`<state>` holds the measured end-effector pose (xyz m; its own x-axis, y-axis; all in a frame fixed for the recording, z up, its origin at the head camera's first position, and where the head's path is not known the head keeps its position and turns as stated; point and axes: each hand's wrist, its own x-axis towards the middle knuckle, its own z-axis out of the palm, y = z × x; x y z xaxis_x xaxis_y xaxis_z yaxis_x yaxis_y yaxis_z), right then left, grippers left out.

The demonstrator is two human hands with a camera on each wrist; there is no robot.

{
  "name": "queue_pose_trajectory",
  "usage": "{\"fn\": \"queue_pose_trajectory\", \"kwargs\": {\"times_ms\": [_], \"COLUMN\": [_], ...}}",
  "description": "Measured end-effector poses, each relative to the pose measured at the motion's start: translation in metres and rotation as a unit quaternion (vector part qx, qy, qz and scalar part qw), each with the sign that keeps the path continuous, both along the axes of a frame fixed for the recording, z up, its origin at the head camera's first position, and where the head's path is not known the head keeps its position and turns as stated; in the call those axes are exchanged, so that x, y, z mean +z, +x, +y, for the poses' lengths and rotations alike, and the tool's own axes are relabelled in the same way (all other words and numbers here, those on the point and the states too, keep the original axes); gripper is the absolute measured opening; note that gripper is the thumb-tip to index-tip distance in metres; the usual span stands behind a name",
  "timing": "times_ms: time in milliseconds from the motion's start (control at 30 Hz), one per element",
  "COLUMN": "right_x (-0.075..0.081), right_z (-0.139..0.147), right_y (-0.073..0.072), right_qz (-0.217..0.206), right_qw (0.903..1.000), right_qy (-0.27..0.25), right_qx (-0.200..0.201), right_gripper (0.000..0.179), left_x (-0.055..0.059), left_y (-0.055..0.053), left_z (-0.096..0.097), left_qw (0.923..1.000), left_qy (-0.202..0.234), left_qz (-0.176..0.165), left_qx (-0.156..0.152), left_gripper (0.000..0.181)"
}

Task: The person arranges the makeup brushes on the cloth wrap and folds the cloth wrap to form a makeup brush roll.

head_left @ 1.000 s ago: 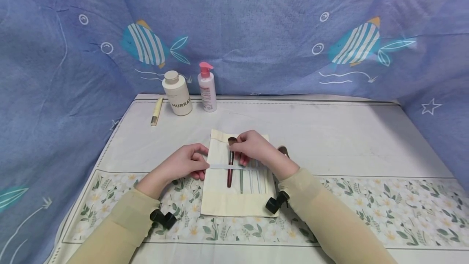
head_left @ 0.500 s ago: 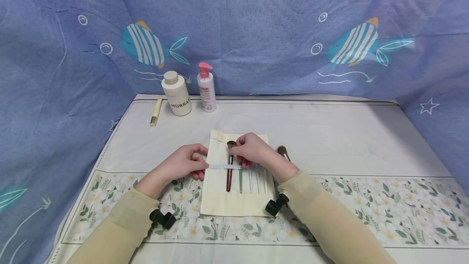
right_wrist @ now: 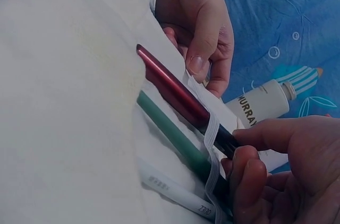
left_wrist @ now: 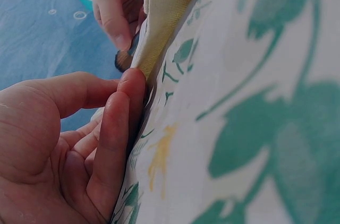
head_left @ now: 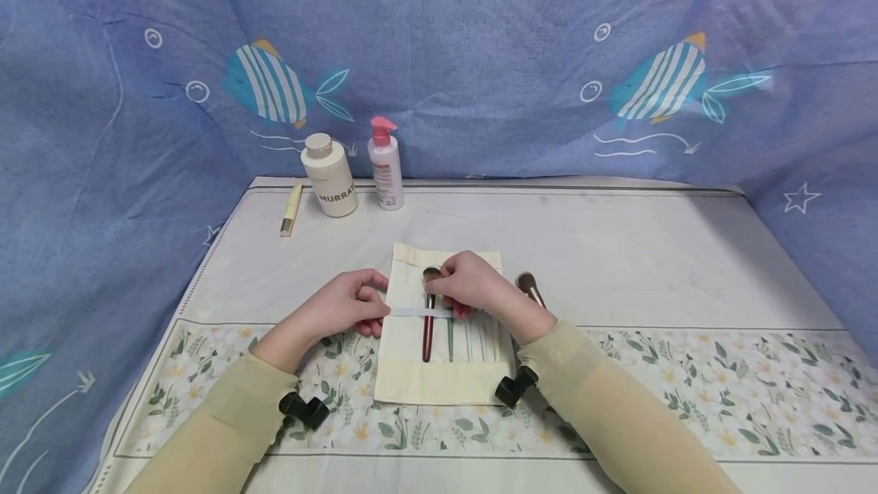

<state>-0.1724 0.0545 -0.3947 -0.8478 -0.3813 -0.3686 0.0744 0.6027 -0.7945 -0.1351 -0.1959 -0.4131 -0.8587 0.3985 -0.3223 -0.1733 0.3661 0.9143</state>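
Note:
A cream fabric brush roll (head_left: pixel 405 386) lies unfolded on the table, with a white elastic band (head_left: pixel 409 312) across it. My left hand (head_left: pixel 353 303) pinches the roll's left edge at the band, thumb on top. With thumb and fingers, my right hand (head_left: pixel 473 282) holds a makeup brush (head_left: pixel 427 340) by its dark section, just below the brown bristles. Its dark red handle runs under the elastic, and its tip reaches the lower flap's edge. To its right, a green-handled brush (right_wrist: pixel 172 136) and a white-handled brush (right_wrist: pixel 170 186) sit under the band, their upper parts hidden by my right hand.
Beyond the right wrist lies another brown-bristled brush (head_left: pixel 530 287), partly covered by the forearm. At the back left stand a cream bottle (head_left: pixel 332 181) and a pink-topped pump bottle (head_left: pixel 387 174), with a pale yellow tube (head_left: pixel 292 208) beside them. A blue fish-print curtain (head_left: pixel 466 59) hangs behind.
The red-handled brush has slid toward me under the elastic, down to the lower flap's edge. My right hand has moved slightly nearer with it; the left hand stays on the roll's edge.

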Motion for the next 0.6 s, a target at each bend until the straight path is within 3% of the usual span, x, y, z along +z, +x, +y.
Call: {"fn": "queue_pose_trajectory", "kwargs": {"times_ms": [600], "right_x": [0.0022], "right_z": [0.0035], "right_y": [0.0035], "right_qz": [0.027], "right_qw": [0.9993], "right_qy": [0.022], "right_qx": [0.011], "right_gripper": [0.024], "left_x": [0.001], "left_y": [0.0005], "left_z": [0.0002], "left_qw": [1.0], "left_qy": [0.002], "left_qz": [0.004], "left_qx": [-0.005], "left_gripper": [0.043]}}
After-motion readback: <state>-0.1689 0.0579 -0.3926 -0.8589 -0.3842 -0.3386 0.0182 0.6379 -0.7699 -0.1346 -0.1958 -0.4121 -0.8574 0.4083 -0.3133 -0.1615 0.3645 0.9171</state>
